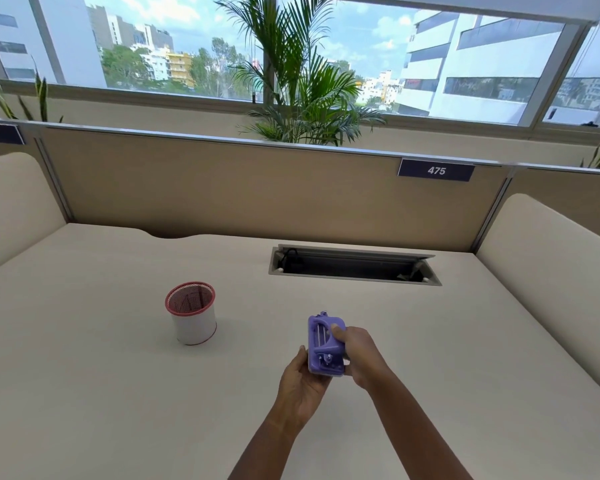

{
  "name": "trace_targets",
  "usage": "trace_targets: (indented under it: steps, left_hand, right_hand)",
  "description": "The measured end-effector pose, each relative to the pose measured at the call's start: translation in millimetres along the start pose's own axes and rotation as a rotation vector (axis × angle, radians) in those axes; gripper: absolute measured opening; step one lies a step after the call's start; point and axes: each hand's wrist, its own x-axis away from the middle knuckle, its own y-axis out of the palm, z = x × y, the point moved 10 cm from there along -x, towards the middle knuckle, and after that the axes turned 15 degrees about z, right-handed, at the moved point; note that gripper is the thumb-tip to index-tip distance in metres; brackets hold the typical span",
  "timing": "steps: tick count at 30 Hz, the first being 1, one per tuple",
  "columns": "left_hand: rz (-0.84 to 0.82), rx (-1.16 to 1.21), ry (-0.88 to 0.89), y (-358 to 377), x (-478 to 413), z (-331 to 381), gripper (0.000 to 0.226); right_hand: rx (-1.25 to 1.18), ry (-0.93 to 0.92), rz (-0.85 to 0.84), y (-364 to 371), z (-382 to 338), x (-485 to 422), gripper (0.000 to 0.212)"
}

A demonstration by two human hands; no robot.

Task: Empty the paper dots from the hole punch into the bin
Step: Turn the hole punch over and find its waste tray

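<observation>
A purple hole punch [323, 341] is held above the desk, turned on its side so its inner mechanism faces me. My left hand [303, 386] cups it from below and the left. My right hand [359, 355] grips its right side, thumb laid across the top. The bin [194, 323], a small white cylinder with a red mesh rim, stands upright on the desk well to the left of the punch. No paper dots are visible.
The cream desk [118, 393] has an open cable tray slot [354, 270] behind the hands. A beige partition [222, 188] with a "475" label closes the back; padded dividers stand at both sides. A potted palm rises behind the partition.
</observation>
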Motion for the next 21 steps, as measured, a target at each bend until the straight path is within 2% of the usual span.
trace_targets:
  steps: [4,8,11,15,17,19,21]
  left_hand:
    - [0.068,0.015,-0.049,-3.5,-5.0,-0.3,0.036]
    - [0.113,0.059,-0.088,-9.9,-6.3,-3.2,0.036]
    - [0.107,0.079,-0.089,-13.0,-7.5,-3.5,0.037]
    - [0.089,0.076,-0.083,-14.3,-9.3,-5.7,0.041]
    - [0.084,0.064,-0.077,-15.2,-9.8,-5.7,0.044]
    - [0.097,0.062,-0.075,-17.1,-10.5,-5.2,0.043]
    - [0.119,0.067,-0.072,-19.5,-11.9,-5.0,0.04]
  right_hand:
    - [0.087,-0.05,-0.043,8.5,4.7,9.6,0.009]
    - [0.182,-0.101,-0.039,13.9,9.3,15.1,0.024]
    - [0.24,-0.195,-0.024,14.6,5.2,16.3,0.026]
    - [0.408,-0.395,0.103,9.0,-9.8,16.6,0.02]
    - [0.55,-0.462,0.182,5.0,-13.9,16.3,0.028]
    - [0.559,-0.47,0.173,4.9,-14.2,14.9,0.031]
    - [0.443,-0.379,0.087,9.2,-8.6,13.6,0.028]
